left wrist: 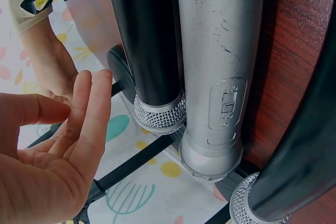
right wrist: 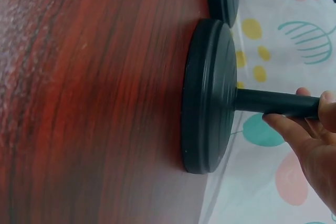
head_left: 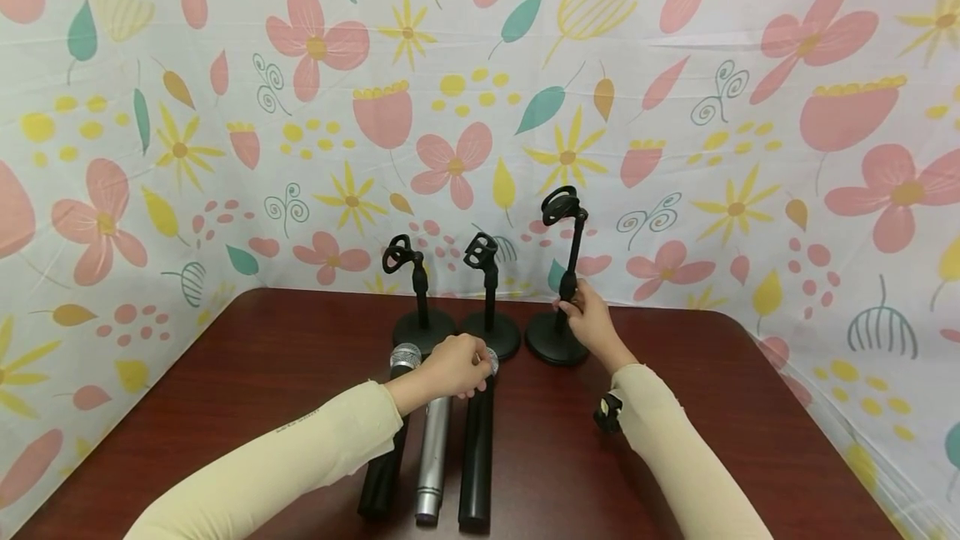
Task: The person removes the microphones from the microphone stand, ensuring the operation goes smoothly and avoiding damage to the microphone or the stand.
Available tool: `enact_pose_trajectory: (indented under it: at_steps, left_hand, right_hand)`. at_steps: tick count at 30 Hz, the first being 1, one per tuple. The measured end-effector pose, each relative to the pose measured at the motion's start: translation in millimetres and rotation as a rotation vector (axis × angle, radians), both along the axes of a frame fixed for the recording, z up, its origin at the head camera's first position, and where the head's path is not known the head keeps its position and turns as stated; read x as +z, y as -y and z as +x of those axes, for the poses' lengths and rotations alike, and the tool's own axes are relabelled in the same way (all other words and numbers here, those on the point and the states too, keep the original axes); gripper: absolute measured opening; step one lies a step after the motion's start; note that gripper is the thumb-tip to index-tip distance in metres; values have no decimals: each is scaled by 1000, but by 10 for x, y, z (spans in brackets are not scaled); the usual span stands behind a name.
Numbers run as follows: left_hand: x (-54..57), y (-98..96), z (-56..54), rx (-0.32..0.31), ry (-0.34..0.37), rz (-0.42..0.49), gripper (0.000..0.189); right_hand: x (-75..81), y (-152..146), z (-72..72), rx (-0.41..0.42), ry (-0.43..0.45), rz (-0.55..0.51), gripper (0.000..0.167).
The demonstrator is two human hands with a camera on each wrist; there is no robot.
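My right hand (head_left: 594,327) grips the upright pole of the right-hand black microphone stand (head_left: 553,342), whose clip is raised above the other two. In the right wrist view, the fingers of that hand (right wrist: 307,142) wrap the pole above the round base (right wrist: 210,103). My left hand (head_left: 457,367) hovers over the heads of three microphones, with loosely bent fingers and nothing held, as the left wrist view shows. Below it lie a black microphone (head_left: 384,469), a silver microphone (head_left: 432,461) and another black microphone (head_left: 476,469), side by side. The hand partly hides their upper ends.
Two shorter microphone stands, a left one (head_left: 422,298) and a middle one (head_left: 491,298), stand with bases close together near the back edge of the brown table (head_left: 697,423). Behind the table hangs a flower-patterned cloth (head_left: 450,40).
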State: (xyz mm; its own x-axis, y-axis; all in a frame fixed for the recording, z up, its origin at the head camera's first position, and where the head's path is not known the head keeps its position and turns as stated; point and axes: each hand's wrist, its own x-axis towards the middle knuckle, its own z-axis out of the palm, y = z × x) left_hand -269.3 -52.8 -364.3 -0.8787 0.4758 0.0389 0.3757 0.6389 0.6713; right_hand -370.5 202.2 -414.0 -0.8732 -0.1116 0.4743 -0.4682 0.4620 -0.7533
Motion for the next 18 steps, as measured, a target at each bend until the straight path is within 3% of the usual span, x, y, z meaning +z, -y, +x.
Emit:
enact_pose_trajectory:
  at_steps: [4,9,14,18]
  left_hand:
    - [-7,-13,-3,-12,-5,9,16]
    - [-17,-55,-25,-52,-19,53,13]
    - [9,-136,-115,-59,-128,117,12]
    - [111,-234,-225,-66,-226,196,14]
  right_hand:
    - [2,-11,-8,29,6,-13,18]
    - [-23,1,-11,5,-13,7,15]
    - [-45,39,-8,-23,-36,-4,16]
    - [-47,69,1,-41,-34,-16,16]
